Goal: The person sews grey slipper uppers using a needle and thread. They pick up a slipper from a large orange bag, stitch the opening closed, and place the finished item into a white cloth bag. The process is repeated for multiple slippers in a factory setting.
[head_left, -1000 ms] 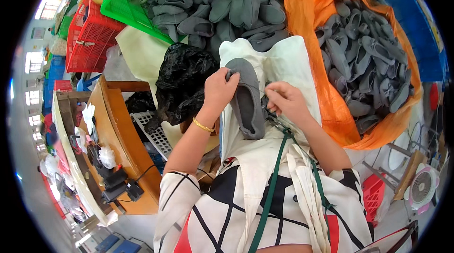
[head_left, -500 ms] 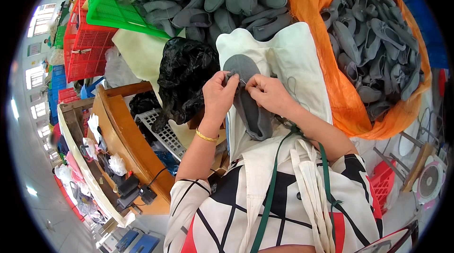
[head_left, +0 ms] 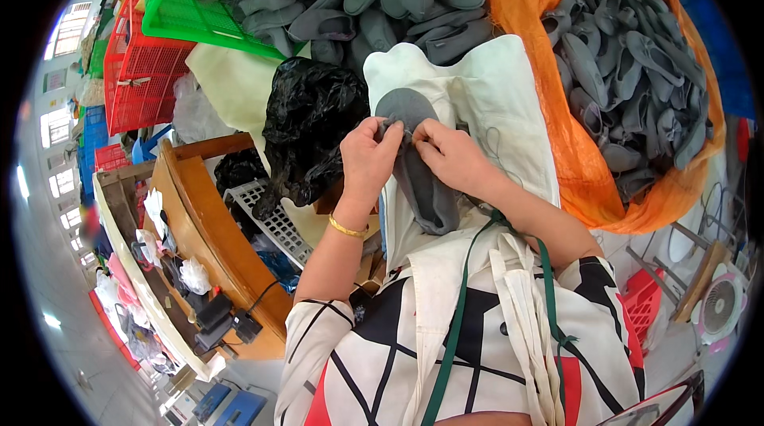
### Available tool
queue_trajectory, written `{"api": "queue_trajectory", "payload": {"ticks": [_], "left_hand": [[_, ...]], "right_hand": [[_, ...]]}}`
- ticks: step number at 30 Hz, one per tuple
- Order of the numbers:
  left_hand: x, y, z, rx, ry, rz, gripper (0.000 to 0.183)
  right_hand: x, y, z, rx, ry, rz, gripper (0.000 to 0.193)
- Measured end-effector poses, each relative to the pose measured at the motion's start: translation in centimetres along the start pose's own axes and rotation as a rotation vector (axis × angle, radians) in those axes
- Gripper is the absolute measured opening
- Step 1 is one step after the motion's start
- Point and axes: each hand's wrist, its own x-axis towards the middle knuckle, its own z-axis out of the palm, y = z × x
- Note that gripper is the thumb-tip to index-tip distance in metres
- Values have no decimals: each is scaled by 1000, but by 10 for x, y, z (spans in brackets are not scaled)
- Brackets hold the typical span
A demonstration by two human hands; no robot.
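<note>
A: Grey shoe upper. Position?

B: Lying lengthwise on the white cloth in front of the person, toe end pointing away, heel end toward the body. Upper half is between the two hands.

A: Grip?

B: Left hand has thumb and fingers pinched shut on the shoe's left edge near the toe. Right hand is pinched on the same edge from the other side, fingertips nearly meeting the left's. Both clamped on the shoe upper.

A: Wrists?

B: Gold bangle on the left wrist. A green strap runs down the chest over a white, black and red patterned top.

A: Surroundings?

B: Black plastic bag just left of the cloth, touching its edge. Orange sack on the right, full of grey shoe uppers. Green crate at top left with more grey ones spilling across the top. Red crate beside the green. Wooden bench lower left, a white perforated tray against it. Small fan low right.
</note>
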Motion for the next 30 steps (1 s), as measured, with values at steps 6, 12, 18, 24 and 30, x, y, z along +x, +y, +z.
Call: {"api": "queue_trajectory", "payload": {"ticks": [6,12,18,24,30], "left_hand": [[5,12,-8,-116,-107,-218,22],[11,12,-14,-205,-207,-292,17],[11,12,-14,-270,-233,-307,15],[12,14,-13,-275,-243,-295,15],[13,15,-14,-273,-247,-294,15]], "right_hand": [[-8,0,9,-1,29,-8,9],[0,4,7,-262,36,-125,8],[5,4,-9,-324,-11,-236,7],[11,5,-16,-315,-57,-257,7],[17,-3,-24,-306,-147,-209,8]]}}
